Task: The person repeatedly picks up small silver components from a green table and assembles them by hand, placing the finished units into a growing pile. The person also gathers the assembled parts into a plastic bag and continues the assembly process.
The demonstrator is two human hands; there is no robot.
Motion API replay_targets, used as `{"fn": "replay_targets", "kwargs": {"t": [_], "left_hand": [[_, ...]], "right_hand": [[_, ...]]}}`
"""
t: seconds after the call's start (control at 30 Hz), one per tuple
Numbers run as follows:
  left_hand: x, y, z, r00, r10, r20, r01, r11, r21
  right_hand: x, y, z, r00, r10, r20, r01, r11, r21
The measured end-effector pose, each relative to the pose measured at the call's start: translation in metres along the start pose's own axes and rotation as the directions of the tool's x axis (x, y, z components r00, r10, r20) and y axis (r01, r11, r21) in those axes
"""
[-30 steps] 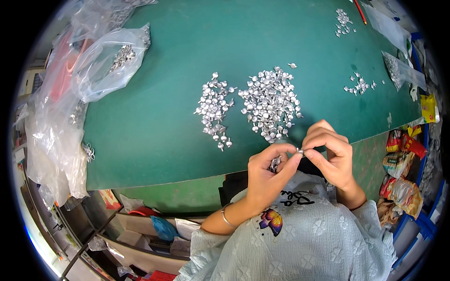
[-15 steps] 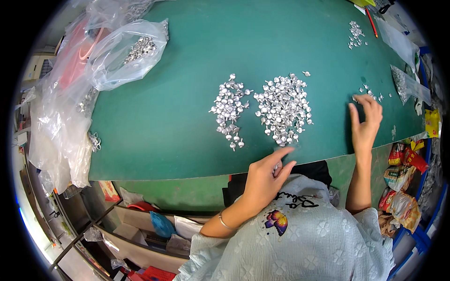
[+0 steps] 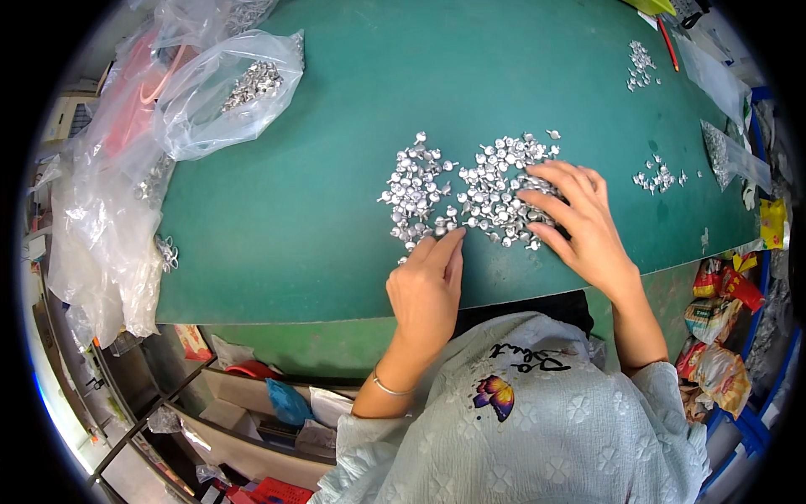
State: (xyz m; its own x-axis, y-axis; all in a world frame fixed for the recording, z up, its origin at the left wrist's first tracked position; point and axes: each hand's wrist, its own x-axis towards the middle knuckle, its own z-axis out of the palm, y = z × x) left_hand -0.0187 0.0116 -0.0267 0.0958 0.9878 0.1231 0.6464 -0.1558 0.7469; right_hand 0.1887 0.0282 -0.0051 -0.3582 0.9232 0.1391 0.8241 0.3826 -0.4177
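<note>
Two heaps of small silver metal pieces, each with a round head and a short stem, lie side by side on the green table. My left hand [image 3: 426,284] is at the near end of the left heap [image 3: 413,186], palm down, with fingertips stretched out against its pieces. The palm side is hidden. Over the right side of the larger right heap [image 3: 497,186], my right hand [image 3: 581,220] is open, its fingers spread and touching the pieces. Part of that heap is hidden beneath the fingers.
Smaller clusters of pieces lie at the right [image 3: 658,176] and far right [image 3: 641,63], near a red pencil [image 3: 668,44]. A clear bag of pieces [image 3: 715,151] rests by the right edge. Clear plastic bags [image 3: 231,97] cover the left end of the green table [image 3: 319,244].
My right hand has moved left from the small right cluster onto the larger heap. My left hand has gone left and forward to the left heap, where several pieces now lie between the heaps.
</note>
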Motion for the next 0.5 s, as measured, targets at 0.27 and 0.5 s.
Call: {"fn": "replay_targets", "kwargs": {"t": [0.27, 0.5], "left_hand": [[-0.017, 0.02, 0.02, 0.97, 0.177, 0.168, -0.153, 0.977, -0.149], [-0.008, 0.021, 0.025, 0.972, 0.12, 0.203, -0.118, 0.993, -0.021]], "right_hand": [[0.012, 0.002, -0.003, 0.985, 0.133, -0.106, -0.116, 0.981, 0.153], [0.017, -0.003, 0.002, 0.983, -0.058, 0.175, 0.042, 0.995, 0.091]]}}
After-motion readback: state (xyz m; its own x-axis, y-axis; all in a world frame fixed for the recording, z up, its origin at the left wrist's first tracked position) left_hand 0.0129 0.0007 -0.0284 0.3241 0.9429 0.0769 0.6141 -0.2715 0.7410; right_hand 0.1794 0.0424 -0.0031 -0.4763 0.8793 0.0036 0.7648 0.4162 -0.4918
